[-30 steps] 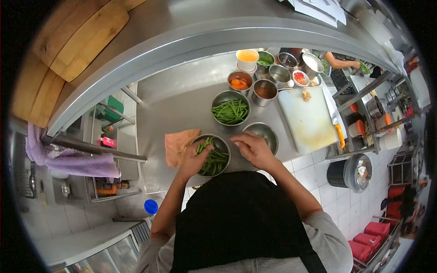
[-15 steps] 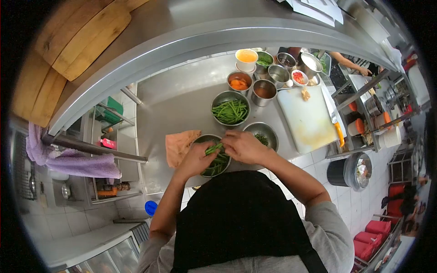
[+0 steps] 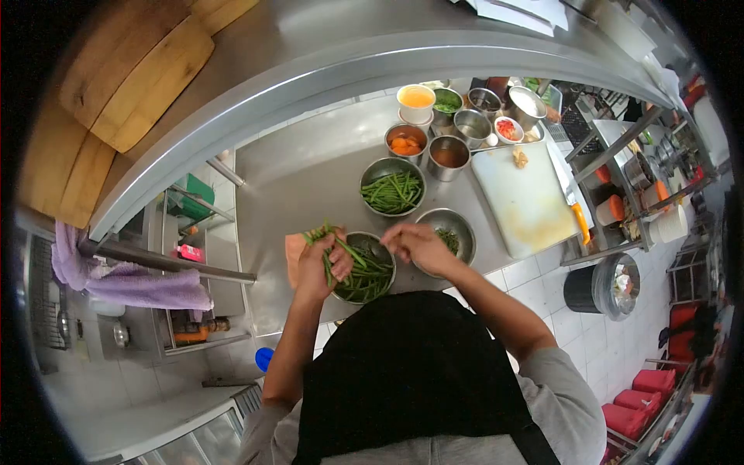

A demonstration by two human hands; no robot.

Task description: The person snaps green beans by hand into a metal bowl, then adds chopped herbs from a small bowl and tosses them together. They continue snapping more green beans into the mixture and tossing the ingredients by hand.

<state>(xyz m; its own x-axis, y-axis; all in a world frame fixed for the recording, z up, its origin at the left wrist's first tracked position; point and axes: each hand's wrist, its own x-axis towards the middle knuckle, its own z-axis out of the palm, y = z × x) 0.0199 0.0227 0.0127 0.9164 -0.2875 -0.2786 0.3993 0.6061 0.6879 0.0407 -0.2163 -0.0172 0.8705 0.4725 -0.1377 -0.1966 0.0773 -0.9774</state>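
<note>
My left hand (image 3: 315,267) is closed around a small bunch of green beans (image 3: 318,232), held over the left edge of the near steel bowl (image 3: 393,267). More green beans (image 3: 368,283) lie inside that bowl. My right hand (image 3: 425,249) hovers between the near bowl and the trimmings bowl (image 3: 467,225), its fingers bent and pressed together. Whatever sits between those fingertips is too small to see. Short green bits (image 3: 447,239) lie in the trimmings bowl. Farther back is another steel bowl (image 3: 363,195) with whole green beans (image 3: 393,191). An orange cloth (image 3: 294,248) is partly hidden behind my left hand.
To the right lies a white cutting board (image 3: 519,209) with a knife (image 3: 572,198) along its edge. Several containers, one holding carrots (image 3: 405,145), stand at the back. A metal shelf (image 3: 372,58) spans overhead. A bin (image 3: 585,288) stands on the floor at right.
My left hand has moved left and turned up, lifting the bunch of beans from over the near bowl. My right hand has separated from it and shifted slightly right.
</note>
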